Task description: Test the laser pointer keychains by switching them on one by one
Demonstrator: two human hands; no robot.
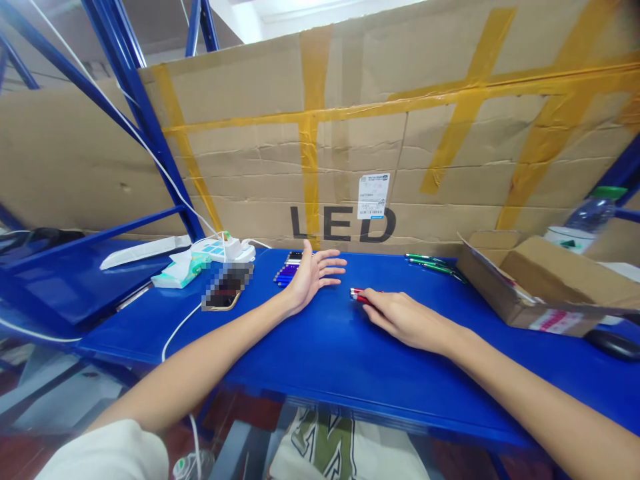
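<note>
My right hand (400, 319) is closed around red pens (357, 294), whose ends stick out to the left just above the blue table; how many it holds I cannot tell. Fingers spread and palm turned to the right, my left hand (313, 277) holds nothing. Just left of it lies a row of several blue pens (286, 272), with a dark and a white one at the far end, partly hidden by the hand. Several green pens (434, 264) lie farther back on the right, beside the cardboard box.
An open cardboard box (537, 287) stands at the right, with a bottle (590, 217) behind it and a black object (614, 345) beside it. At the left are a phone (227, 288), a tissue pack (183, 270) and a power strip (225, 249). A tall cardboard sheet (250, 173) closes the back.
</note>
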